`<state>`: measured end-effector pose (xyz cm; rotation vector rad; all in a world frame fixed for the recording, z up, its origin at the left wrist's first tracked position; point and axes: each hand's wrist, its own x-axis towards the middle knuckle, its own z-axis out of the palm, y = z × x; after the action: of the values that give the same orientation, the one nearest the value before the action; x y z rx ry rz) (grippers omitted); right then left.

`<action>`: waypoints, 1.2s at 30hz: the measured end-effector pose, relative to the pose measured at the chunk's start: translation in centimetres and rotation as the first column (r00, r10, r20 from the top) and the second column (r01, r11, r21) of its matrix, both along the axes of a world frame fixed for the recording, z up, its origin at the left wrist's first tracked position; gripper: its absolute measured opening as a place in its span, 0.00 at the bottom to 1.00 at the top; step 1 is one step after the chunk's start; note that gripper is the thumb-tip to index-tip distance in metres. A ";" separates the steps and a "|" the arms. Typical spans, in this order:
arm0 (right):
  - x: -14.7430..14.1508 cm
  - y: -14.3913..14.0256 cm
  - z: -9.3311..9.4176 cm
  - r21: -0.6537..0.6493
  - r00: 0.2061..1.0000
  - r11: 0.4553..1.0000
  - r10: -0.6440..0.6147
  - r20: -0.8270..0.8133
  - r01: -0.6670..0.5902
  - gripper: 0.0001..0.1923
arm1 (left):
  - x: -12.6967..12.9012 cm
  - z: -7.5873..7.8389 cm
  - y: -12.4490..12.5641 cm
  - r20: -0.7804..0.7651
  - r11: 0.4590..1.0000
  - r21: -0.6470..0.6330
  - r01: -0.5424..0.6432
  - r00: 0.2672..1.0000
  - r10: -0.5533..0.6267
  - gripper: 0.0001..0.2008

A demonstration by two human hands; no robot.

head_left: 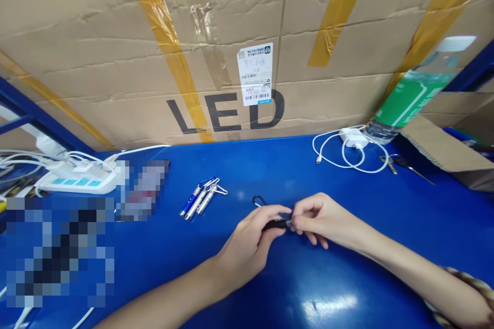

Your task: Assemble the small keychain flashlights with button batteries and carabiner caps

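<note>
My left hand (250,241) is closed around a black keychain flashlight (275,224), its silvery end pointing right. A black carabiner clip (259,199) sticks up behind the left fingers, apparently belonging to this light. At that silvery end, the thumb and fingers of my right hand (312,218) are pinched together. What lies between the right fingertips is small and mostly hidden. Left of my hands lie one blue keychain flashlight (189,202) and two silver keychain flashlights (196,203), side by side with their clips toward the back.
A large cardboard box (216,61) marked LED stands along the back of the blue table (216,277). On the left are a power strip (77,181) and cables. At the back right stand a green-labelled bottle (415,95), a white charger (354,138) with its cable, and keys (390,165).
</note>
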<state>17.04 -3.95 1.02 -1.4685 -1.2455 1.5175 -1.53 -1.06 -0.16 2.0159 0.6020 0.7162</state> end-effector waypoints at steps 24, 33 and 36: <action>0.0 -0.8 0.3 0.664 0.865 0.739 -0.254 0.434 -0.116 0.11 | 0.1 0.5 0.5 -0.126 0.988 0.144 -0.063 0.989 0.081 0.12; 1.0 -1.2 0.3 0.798 0.791 0.462 -0.278 0.545 -0.387 0.11 | 0.2 0.4 0.5 -0.155 0.973 0.228 -0.044 0.985 0.081 0.12; 1.3 -1.1 0.6 0.796 0.761 0.391 -0.286 0.582 -0.461 0.11 | 0.1 0.4 0.3 -0.156 0.973 0.225 -0.045 0.984 0.082 0.12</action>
<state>18.38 -5.08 1.65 -1.0634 -2.1323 0.0223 -1.38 -0.72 0.27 2.2871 0.7120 0.6831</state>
